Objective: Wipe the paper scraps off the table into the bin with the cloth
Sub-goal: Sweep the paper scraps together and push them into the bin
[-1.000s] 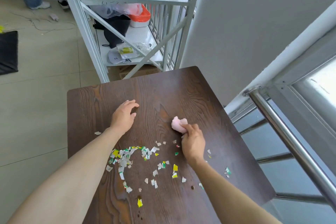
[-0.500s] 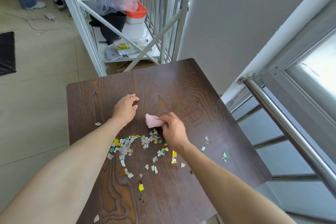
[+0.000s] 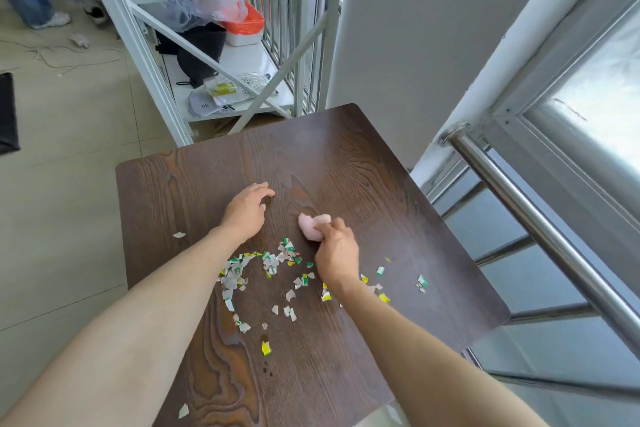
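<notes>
Your right hand (image 3: 337,253) clenched pink cloth (image 3: 311,227), swung back right after leftward stroke at mid-table; left hand (image 3: 247,210) stayed flat, holding nothing. Paper scraps (image 3: 266,262) bunched nearer left, strays remained right, one far left. Wooden table (image 3: 346,163) uncleared; bin unseen. Shelf packet read "ok".

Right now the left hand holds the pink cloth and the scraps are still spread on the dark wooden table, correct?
Not quite: the head view shows the right hand holding the pink cloth; the left hand rests bare on the dark wooden table. The scraps are still spread there.
</notes>
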Available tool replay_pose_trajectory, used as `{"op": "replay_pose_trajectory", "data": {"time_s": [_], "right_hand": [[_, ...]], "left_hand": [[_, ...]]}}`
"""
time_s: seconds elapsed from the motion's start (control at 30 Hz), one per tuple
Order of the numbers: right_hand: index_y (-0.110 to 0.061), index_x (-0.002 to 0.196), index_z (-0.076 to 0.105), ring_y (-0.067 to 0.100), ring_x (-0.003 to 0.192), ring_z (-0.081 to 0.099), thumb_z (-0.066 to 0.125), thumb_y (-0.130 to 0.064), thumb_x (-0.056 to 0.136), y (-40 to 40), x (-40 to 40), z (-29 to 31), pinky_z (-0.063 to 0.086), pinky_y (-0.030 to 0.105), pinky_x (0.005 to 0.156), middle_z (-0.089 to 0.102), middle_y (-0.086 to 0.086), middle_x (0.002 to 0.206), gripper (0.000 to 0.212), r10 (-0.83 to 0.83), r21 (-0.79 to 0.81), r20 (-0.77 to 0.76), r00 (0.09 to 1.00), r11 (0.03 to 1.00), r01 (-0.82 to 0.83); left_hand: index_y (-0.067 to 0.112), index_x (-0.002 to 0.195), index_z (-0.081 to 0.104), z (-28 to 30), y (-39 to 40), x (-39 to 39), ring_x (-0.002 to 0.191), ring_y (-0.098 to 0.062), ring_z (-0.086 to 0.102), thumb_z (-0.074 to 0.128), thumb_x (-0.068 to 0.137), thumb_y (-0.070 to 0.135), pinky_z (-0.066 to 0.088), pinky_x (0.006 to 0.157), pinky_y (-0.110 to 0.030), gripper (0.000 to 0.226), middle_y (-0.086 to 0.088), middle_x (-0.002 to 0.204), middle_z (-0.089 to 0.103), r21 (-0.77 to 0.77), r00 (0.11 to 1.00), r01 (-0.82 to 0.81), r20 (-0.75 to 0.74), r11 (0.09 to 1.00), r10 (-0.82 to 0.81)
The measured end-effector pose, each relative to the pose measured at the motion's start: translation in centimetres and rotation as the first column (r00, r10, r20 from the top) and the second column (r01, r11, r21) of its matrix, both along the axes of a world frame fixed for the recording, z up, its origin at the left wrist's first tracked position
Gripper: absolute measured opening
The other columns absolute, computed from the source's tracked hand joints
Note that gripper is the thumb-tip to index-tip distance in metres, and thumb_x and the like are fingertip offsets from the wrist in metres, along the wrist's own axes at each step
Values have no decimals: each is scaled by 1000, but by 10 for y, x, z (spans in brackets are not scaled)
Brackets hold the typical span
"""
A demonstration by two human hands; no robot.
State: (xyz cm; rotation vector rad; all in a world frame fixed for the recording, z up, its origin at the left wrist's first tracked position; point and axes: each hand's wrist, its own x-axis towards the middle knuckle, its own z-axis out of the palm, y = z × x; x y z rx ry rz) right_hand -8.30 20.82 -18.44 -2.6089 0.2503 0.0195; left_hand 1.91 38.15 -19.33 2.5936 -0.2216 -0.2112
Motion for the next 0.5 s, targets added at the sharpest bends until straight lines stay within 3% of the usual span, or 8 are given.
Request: {"op": "replay_pose_trajectory", "data": {"time_s": [0.2,0.33,0.5], "right_hand": [[-13,114,65,33,94,59,45,-7,89,-4,2,13,46,37,78,60,14,101,32,254,179,-17,967,952,-247],[-15,108,66,27,92,61,42,-28,86,-53,6,34,46,33,79,64,9,101,35,106,200,64,992,973,-116],[-11,107,63,34,92,61,44,-17,92,-146,-6,31,49,39,76,61,12,102,25,-100,-61,70,992,993,105]], "left_hand": [[17,124,57,1,-2,2,141,-19,31,44,92,-2,24,117,-35,39,1,149,41,3,1000,-14,-16,1000,14],[16,123,58,7,0,6,139,-21,35,43,93,1,26,116,-35,37,0,148,42,30,999,-23,-25,999,24],[15,130,52,12,-20,-4,136,-25,39,46,93,8,30,111,-35,38,-5,148,41,56,998,-28,-51,998,31]]}}
